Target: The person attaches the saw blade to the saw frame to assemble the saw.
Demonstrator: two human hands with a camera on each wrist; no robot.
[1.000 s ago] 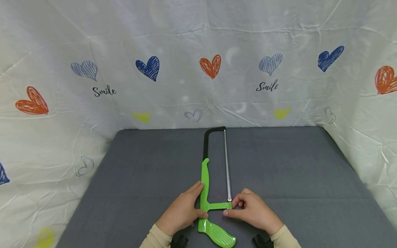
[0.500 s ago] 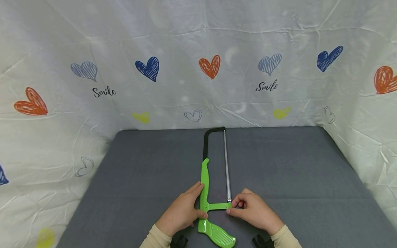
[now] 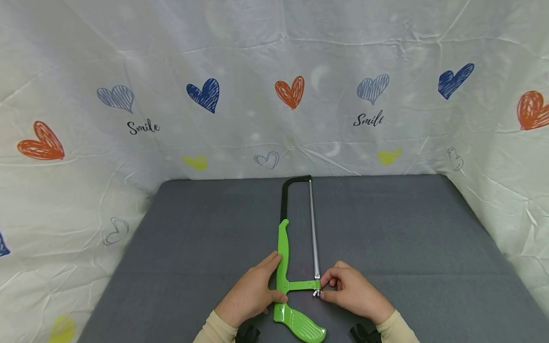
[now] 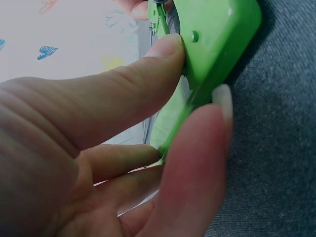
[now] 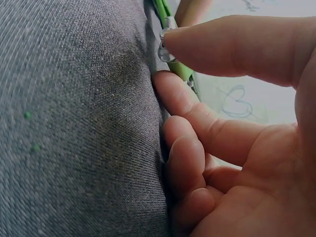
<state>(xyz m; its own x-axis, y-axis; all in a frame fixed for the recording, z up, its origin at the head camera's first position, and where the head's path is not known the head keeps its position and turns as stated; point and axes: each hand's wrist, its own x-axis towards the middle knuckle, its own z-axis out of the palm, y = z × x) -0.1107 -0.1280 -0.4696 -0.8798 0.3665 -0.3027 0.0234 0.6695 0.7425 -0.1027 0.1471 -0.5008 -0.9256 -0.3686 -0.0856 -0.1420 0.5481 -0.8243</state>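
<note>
A hacksaw (image 3: pixel 283 236) with a green handle and a black front bow lies flat, its grip toward me. The silver blade (image 3: pixel 314 228) runs along its right side. My left hand (image 3: pixel 255 290) grips the green frame above the handle, thumb on one side and fingers along the other; the left wrist view shows the thumb against the green body (image 4: pixel 217 29). At the near end of the crossbar is a small metal wing nut (image 3: pixel 316 293). With thumb and index finger, my right hand (image 3: pixel 353 293) holds around that end; its thumb touches the wing nut (image 5: pixel 164 52).
A grey cloth (image 3: pixel 206 228) covers the tabletop beneath the saw. White curtain material (image 3: pixel 257 57) with printed hearts encloses the back and both sides. Black wrist straps (image 3: pixel 364 333) show at the lower edge.
My right thumb has shifted slightly to the right, and the wing nut has come into sight beside it. The left hand and the hacksaw have stayed in place.
</note>
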